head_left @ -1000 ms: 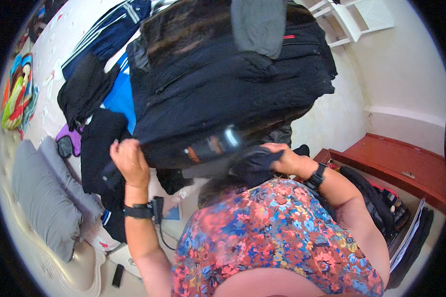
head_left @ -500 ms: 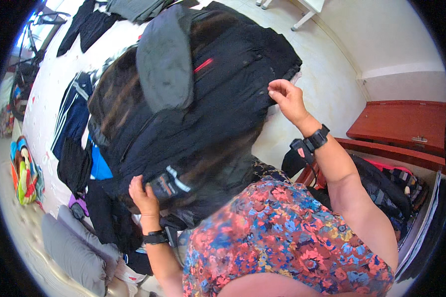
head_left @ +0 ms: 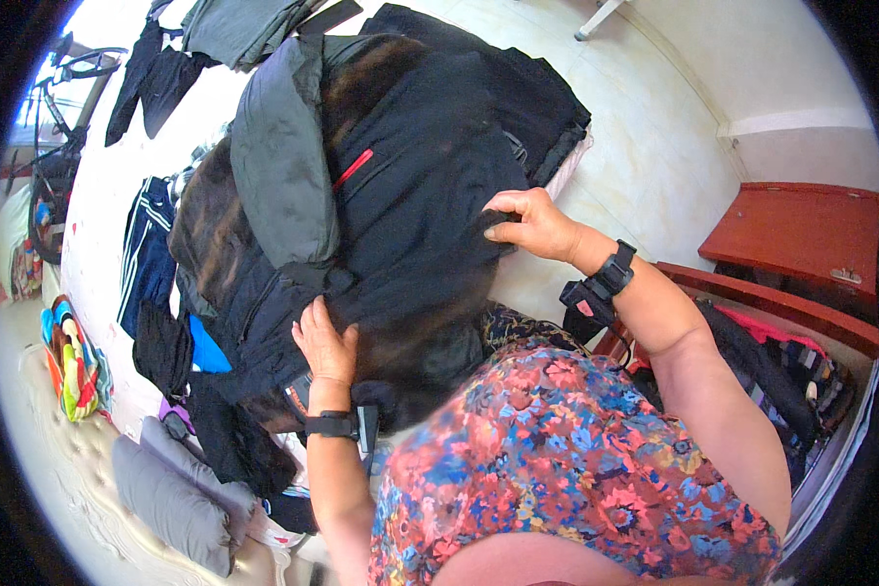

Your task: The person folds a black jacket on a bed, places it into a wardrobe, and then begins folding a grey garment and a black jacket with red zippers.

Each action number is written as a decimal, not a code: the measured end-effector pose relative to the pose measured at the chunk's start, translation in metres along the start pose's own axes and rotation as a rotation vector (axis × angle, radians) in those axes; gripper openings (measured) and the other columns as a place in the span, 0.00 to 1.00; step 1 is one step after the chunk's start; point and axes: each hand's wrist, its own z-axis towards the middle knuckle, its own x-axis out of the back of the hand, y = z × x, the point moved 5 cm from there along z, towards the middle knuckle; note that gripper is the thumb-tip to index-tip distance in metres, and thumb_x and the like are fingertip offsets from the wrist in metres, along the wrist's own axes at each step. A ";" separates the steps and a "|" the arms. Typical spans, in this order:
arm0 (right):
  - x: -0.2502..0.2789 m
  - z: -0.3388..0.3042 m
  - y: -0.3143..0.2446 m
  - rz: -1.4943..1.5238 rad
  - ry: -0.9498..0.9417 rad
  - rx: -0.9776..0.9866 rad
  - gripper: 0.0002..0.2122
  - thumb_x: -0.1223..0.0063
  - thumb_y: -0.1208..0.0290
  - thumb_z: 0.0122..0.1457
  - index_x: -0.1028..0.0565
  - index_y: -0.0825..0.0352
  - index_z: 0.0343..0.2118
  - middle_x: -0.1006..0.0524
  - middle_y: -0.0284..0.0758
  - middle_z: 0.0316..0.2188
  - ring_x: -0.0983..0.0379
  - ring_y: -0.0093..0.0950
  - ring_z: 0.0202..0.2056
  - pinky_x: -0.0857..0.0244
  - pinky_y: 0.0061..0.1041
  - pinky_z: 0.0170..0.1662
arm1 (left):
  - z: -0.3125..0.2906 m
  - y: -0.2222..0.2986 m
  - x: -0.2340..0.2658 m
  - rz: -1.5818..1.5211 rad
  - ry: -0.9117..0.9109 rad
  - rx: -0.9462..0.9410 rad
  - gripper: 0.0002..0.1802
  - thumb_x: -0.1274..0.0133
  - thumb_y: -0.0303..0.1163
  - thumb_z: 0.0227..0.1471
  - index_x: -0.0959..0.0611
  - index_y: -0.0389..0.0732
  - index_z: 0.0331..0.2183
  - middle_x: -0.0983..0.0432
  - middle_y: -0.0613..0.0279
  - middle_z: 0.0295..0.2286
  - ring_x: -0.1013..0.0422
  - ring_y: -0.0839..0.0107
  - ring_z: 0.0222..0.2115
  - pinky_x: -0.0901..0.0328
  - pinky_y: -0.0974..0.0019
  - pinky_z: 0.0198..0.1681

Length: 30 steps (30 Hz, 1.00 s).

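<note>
A large black jacket (head_left: pixel 415 166) with brown patches and a short red zip lies spread before me. One grey sleeve (head_left: pixel 281 161) is laid across its middle. My right hand (head_left: pixel 535 227) pinches the jacket's right edge between thumb and fingers and lifts it slightly. My left hand (head_left: pixel 326 347) rests on the jacket's near part with its fingers stretched out and holds nothing. A strap-like part shows on the jacket near its far right side. Part of a printed patch shows beside my left wrist.
Dark blue striped trousers (head_left: pixel 145 259) and grey cushions (head_left: pixel 171 498) are on the bed at left. Grey folded clothing (head_left: pixel 249 29) lies at the far end. To the right stands an open red-brown wooden chest (head_left: pixel 791 234) with clothes inside. A colourful bundle (head_left: pixel 73 361) is at far left.
My right hand has moved left and nearer, bringing the jacket's edge inward. My left hand has slid right and farther up the jacket. In the view, the grey sleeve has shifted left.
</note>
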 end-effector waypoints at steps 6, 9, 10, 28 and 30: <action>0.041 -0.012 -0.054 -0.185 0.196 0.258 0.07 0.45 0.83 0.45 0.25 0.69 0.30 0.25 0.36 0.26 0.28 0.26 0.31 0.36 0.21 0.35 | 0.018 0.029 0.046 -0.143 0.094 -0.248 0.15 0.45 0.22 0.30 0.25 0.41 0.29 0.32 0.58 0.25 0.35 0.55 0.30 0.41 0.57 0.36; 0.077 -0.018 -0.074 -0.181 0.469 0.285 0.09 0.45 0.85 0.44 0.25 0.69 0.30 0.25 0.35 0.28 0.28 0.26 0.32 0.35 0.21 0.37 | 0.042 0.072 0.088 -0.184 0.371 -0.406 0.15 0.48 0.19 0.28 0.25 0.41 0.26 0.35 0.60 0.22 0.36 0.58 0.26 0.42 0.59 0.32; 0.080 -0.016 -0.076 -0.155 0.515 0.272 0.09 0.45 0.85 0.44 0.25 0.69 0.30 0.25 0.35 0.28 0.28 0.25 0.31 0.36 0.21 0.37 | 0.050 0.075 0.091 -0.165 0.395 -0.400 0.14 0.48 0.20 0.29 0.25 0.42 0.26 0.34 0.60 0.22 0.36 0.58 0.27 0.42 0.59 0.32; -0.004 -0.002 -0.077 -0.124 0.281 0.368 0.07 0.43 0.80 0.42 0.28 0.68 0.26 0.26 0.37 0.25 0.28 0.31 0.29 0.34 0.25 0.33 | 0.069 0.179 0.098 -0.639 -0.134 -0.412 0.19 0.46 0.23 0.41 0.23 0.39 0.40 0.27 0.51 0.37 0.31 0.54 0.39 0.37 0.61 0.45; -0.004 0.001 -0.079 -0.048 0.223 0.326 0.07 0.43 0.81 0.43 0.27 0.68 0.27 0.26 0.35 0.26 0.27 0.29 0.28 0.34 0.24 0.33 | 0.068 0.178 0.085 -0.507 -0.188 -0.563 0.15 0.44 0.23 0.38 0.22 0.38 0.35 0.26 0.53 0.28 0.30 0.51 0.31 0.35 0.58 0.35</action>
